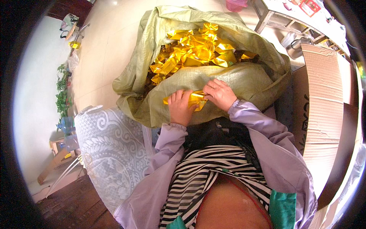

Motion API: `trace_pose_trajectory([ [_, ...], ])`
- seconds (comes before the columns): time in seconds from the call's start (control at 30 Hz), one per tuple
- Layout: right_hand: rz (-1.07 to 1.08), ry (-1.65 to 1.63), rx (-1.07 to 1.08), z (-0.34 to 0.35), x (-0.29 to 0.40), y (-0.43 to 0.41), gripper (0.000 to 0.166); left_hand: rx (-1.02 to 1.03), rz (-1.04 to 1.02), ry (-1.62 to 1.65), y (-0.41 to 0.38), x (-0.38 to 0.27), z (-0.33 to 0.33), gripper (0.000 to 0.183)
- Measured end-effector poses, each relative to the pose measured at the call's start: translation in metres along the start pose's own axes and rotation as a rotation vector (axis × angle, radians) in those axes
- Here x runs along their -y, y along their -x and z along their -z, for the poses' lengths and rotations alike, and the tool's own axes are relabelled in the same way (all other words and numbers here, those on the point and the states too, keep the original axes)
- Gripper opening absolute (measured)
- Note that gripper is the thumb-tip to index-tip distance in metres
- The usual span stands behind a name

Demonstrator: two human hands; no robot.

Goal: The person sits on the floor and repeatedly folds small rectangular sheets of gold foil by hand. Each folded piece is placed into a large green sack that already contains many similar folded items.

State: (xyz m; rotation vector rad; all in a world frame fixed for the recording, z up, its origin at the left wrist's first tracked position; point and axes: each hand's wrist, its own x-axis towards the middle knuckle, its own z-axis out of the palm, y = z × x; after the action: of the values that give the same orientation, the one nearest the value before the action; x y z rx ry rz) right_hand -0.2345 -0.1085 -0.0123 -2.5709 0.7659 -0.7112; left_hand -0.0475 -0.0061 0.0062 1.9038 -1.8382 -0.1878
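Note:
A folded piece of gold foil paper lies between my hands, over the near side of a large olive woven sack. My left hand grips its left part, with the thumb in front and the fingers over the top. At its right end, my right hand pinches the foil between thumb and fingertips. Beyond my hands the sack gapes wide, showing a heap of folded gold foil pieces inside. Part of the held piece is hidden under my left fingers.
A lace-patterned cloth covers something at my left. On the right stands a cardboard box with its flap raised. A wooden table and a pink basket are at the far right. Green plants line the left wall.

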Motion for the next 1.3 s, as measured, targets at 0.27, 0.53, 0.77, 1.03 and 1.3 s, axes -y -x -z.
trace_pose_trajectory([
  [0.27, -0.061, -0.196, -0.021, -0.003, -0.004, 0.004, 0.021, -0.007, -0.102, 0.043, -0.001, 0.005, -0.001, 0.057],
  [0.53, -0.348, -0.871, 0.098, -0.015, -0.036, 0.002, 0.013, 0.056, -0.027, 0.039, -0.008, 0.026, 0.027, 0.043],
  [0.77, -0.539, -1.442, 0.214, 0.026, -0.041, -0.007, 0.016, 0.184, 0.31, 1.417, -0.011, 0.043, 0.048, 0.029],
  [1.03, -0.413, -2.02, 0.197, 0.014, -0.049, 0.001, 0.022, 0.184, 0.516, 2.019, -0.002, 0.031, 0.023, 0.035],
  [1.3, -0.44, -2.041, 0.161, 0.016, -0.038, 0.0, 0.012, 0.301, 0.539, 1.908, 0.001, 0.03, 0.023, 0.042],
])
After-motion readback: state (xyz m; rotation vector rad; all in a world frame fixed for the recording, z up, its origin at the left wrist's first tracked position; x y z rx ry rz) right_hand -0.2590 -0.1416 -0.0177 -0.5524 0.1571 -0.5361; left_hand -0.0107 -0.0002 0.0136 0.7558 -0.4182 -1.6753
